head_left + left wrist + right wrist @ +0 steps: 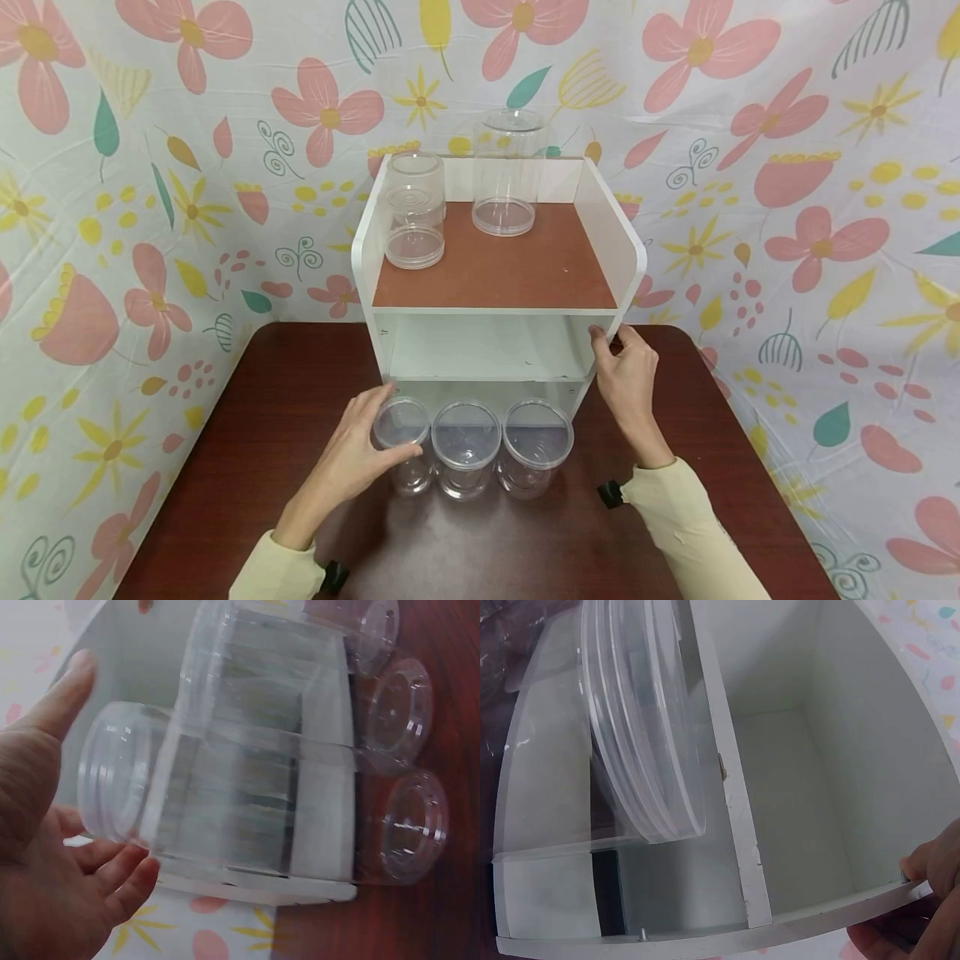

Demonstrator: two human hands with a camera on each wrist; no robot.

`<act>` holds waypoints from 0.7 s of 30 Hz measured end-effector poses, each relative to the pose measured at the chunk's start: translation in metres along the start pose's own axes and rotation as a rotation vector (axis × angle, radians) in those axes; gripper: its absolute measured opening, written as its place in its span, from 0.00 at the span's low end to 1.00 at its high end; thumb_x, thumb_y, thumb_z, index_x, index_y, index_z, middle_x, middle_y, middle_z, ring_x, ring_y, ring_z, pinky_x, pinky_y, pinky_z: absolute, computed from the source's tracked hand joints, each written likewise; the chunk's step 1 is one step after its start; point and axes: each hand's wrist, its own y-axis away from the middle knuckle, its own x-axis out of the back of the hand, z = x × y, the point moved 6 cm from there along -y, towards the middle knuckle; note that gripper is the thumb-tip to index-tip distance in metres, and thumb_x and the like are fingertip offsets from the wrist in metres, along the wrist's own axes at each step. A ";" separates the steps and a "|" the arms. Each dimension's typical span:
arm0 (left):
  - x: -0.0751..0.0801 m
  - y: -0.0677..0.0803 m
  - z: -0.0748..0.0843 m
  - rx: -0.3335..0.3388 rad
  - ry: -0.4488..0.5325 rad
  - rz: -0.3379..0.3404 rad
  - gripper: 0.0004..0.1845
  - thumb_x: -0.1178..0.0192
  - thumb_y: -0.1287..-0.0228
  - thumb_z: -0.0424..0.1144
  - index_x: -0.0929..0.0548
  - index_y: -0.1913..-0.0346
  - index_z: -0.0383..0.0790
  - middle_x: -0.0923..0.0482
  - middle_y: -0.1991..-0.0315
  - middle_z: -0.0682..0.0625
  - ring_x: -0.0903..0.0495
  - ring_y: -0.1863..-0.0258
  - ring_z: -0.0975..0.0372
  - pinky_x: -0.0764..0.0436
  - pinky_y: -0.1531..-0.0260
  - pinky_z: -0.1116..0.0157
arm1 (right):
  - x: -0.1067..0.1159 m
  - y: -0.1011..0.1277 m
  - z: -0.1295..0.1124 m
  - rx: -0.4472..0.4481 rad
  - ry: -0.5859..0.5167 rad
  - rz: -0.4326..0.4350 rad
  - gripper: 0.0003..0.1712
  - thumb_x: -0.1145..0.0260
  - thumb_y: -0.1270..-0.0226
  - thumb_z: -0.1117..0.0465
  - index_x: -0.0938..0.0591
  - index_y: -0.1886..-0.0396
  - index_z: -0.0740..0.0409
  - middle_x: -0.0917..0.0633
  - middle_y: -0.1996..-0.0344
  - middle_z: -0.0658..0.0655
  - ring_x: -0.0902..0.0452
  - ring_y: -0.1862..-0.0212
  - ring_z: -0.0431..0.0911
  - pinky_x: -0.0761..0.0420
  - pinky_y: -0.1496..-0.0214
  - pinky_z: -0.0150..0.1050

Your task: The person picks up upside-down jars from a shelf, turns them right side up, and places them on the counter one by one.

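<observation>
The left hand (360,454) curls around the leftmost of three clear lidded plastic jars (402,444) on the dark wooden counter (247,467) — the pickup stage; lifting seems next. The right hand (626,379) grips the white shelf unit's (633,250) front-right edge.

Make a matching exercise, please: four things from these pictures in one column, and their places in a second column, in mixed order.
Things:
1. left hand
2. right hand
3. tallest jar
4. middle jar

Places:
A. back of the shelf's brown top
B. on the shelf's right side panel
C. on the table, between two other jars
D. around the leftmost jar on the table

Pairs: 1-D, 2-B, 3-A, 4-C
</observation>
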 end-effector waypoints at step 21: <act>0.124 -0.047 0.122 -0.317 0.260 0.369 0.26 0.31 0.36 0.25 0.20 0.34 0.32 0.19 0.41 0.41 0.20 0.49 0.53 0.23 0.47 0.67 | 0.000 -0.001 -0.001 0.009 -0.003 -0.004 0.09 0.31 0.31 0.66 0.15 0.68 0.70 0.16 0.78 0.65 0.23 0.76 0.52 0.35 0.71 0.26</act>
